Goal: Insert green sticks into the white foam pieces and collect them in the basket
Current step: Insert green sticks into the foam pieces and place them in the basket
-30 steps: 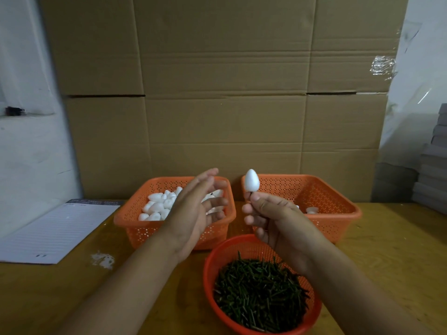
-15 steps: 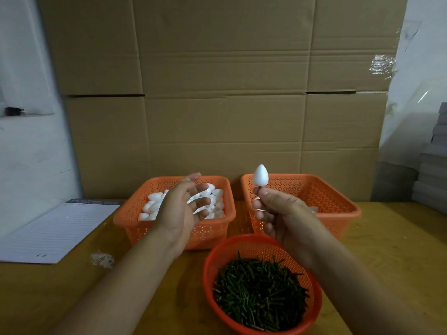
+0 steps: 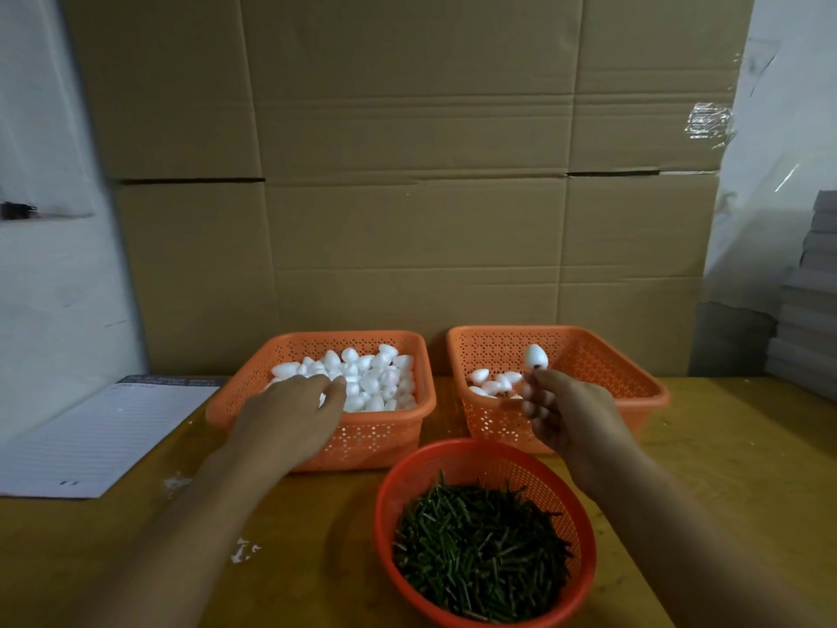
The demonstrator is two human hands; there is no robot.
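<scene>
Three orange baskets stood on the wooden tabletop (image 3: pixel 724 469): two square ones side by side near the back edge and one round basket (image 3: pixel 584 528) in front of them, near the front edge. At the left edge lay one lined paper sheet (image 3: pixel 104 437), and a few white crumbs (image 3: pixel 244 549) were scattered in front of it.

The left basket (image 3: pixel 385 437) was filled with many white foam pieces (image 3: pixel 371 378), too many to count. The left hand (image 3: pixel 290 419) was reaching into it over its front rim, with its fingers bent down on the pile; I could not tell whether they already held a piece.

The round basket held a thick heap of green sticks (image 3: pixel 480 546), lying in all directions, also too many to count.

The right basket (image 3: pixel 602 378) contained about five finished pieces (image 3: pixel 491 383) at its left side. The right hand (image 3: pixel 570 419) hovered over its front rim and pinched one foam egg (image 3: pixel 536 356) from below with the fingertips. The egg stood almost upright, its long axis vertical and its narrow end pointing up; a dark spot showed at its bottom, and the stick itself was hidden by the fingers.

Behind the tabletop rose a wall of big cardboard boxes (image 3: pixel 407 174). There was a white wall (image 3: pixel 45 265) to the left, and grey stacked sheets (image 3: pixel 810 310) at the right.
</scene>
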